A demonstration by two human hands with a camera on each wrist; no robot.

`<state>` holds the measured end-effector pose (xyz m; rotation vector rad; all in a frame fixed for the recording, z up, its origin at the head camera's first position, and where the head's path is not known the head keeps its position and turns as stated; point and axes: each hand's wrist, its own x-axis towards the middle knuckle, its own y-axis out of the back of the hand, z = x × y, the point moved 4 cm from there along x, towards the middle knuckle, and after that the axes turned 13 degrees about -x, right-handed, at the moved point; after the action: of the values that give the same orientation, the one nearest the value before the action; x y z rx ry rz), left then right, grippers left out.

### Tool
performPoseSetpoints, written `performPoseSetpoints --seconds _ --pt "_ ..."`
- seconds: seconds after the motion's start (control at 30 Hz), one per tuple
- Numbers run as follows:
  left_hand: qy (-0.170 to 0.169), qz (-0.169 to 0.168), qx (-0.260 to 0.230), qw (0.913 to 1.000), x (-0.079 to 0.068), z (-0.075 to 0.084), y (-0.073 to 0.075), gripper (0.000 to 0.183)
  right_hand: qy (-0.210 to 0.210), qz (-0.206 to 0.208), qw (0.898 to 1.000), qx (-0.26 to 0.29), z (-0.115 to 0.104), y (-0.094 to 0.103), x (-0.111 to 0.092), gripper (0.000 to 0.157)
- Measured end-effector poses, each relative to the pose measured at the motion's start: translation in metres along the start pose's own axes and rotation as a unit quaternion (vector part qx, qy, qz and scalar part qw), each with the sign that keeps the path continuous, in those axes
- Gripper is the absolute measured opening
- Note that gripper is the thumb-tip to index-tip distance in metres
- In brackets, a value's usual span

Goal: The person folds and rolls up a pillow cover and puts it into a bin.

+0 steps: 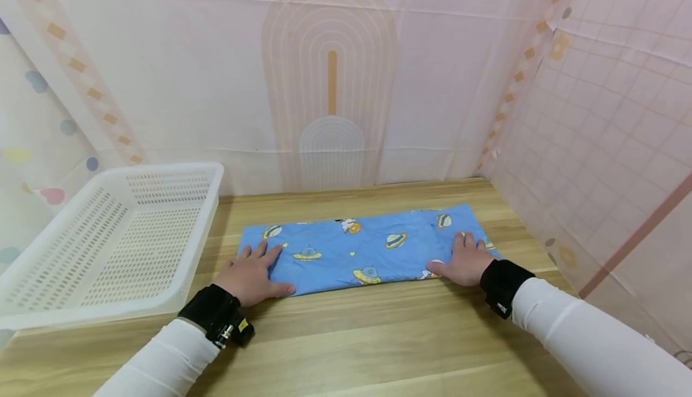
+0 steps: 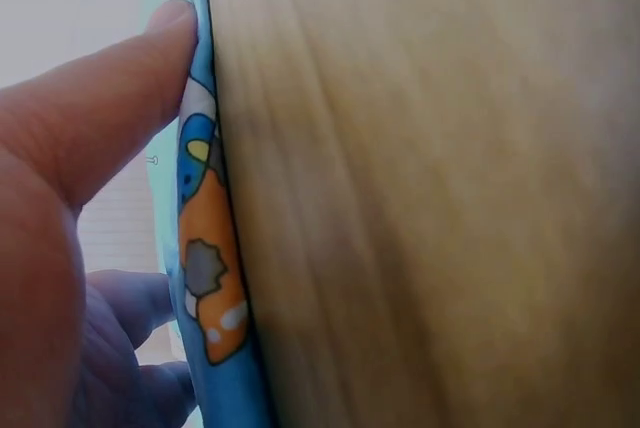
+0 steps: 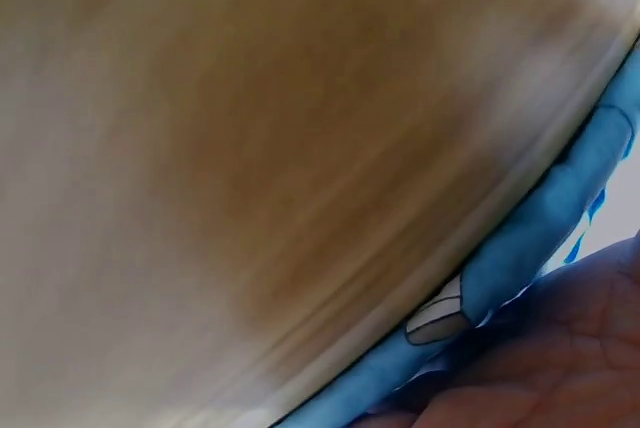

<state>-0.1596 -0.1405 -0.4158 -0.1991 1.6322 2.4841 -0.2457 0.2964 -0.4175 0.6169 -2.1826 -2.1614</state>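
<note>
Wood-grain tabletop (image 1: 351,343) carries a folded blue space-print cloth (image 1: 340,250) beside a white plastic basket (image 1: 143,250). Left hand (image 1: 253,277) and right hand (image 1: 466,262) rest on the cloth's ends, fingers extended, gripping nothing. Likely light and limp, best held by both ends; layers hard to count.

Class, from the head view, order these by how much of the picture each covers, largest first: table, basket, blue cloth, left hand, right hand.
1. Table
2. Basket
3. Blue cloth
4. Left hand and right hand: too alike to rank surely.
</note>
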Motion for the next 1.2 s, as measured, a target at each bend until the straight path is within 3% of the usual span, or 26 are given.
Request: performPoseSetpoints --seconds 0.13,0.4,0.9,1.2 --pt "0.003 0.001 -0.001 1.0 0.001 -0.001 0.001 0.116 -0.004 0.008 1.0 -0.013 0.004 -0.006 0.006 0.124" --pt "0.003 -0.001 -0.007 1.0 0.0 -0.002 0.002 0.118 -0.006 -0.004 1.0 -0.021 -0.001 0.003 -0.003 0.117" --pt "0.005 -0.002 -0.005 1.0 -0.001 -0.001 0.002 0.117 -0.007 -0.008 1.0 -0.018 -0.002 0.006 -0.001 0.12" --pt "0.009 0.002 0.015 0.9998 -0.012 0.007 0.006 0.11 -0.012 0.033 0.998 -0.049 -0.005 0.013 0.001 0.115"
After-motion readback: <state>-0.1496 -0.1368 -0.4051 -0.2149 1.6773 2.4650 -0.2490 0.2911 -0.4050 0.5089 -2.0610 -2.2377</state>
